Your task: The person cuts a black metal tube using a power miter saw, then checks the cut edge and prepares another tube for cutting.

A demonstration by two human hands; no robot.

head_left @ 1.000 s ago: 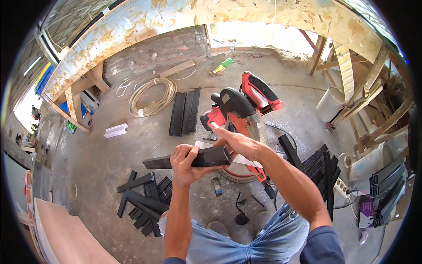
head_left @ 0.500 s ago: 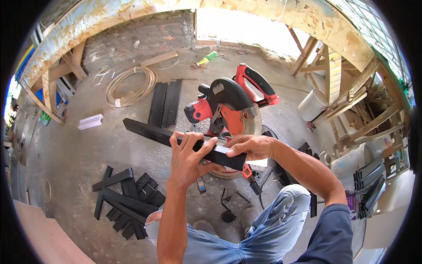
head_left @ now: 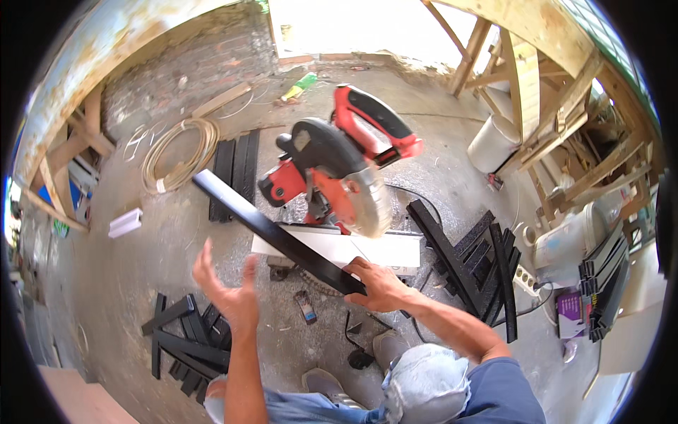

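My right hand (head_left: 380, 285) grips the near end of a long black bar (head_left: 282, 240), fingers over its top and thumb at its near edge. From there the bar slants away to the far left, its far end catching the light. My left hand (head_left: 229, 291) is off the bar, to its left, slightly blurred, with fingers spread and nothing in them. Just beyond the bar stands a red and black miter saw (head_left: 332, 169), its head raised. A white board (head_left: 392, 253) lies across the saw's base, partly under the bar.
Black offcuts (head_left: 191, 346) lie piled at near left; longer black bars (head_left: 452, 261) and a power strip (head_left: 524, 280) are on the right. Farther off are a coiled hose (head_left: 150, 166), more black bars (head_left: 244, 166), a white profile piece (head_left: 126, 223) and a white bucket (head_left: 494, 145).
My left hand has let go of the bar and moved left. My right hand has shifted nearer, still holding the bar's end. The white board on the saw base shows more now.
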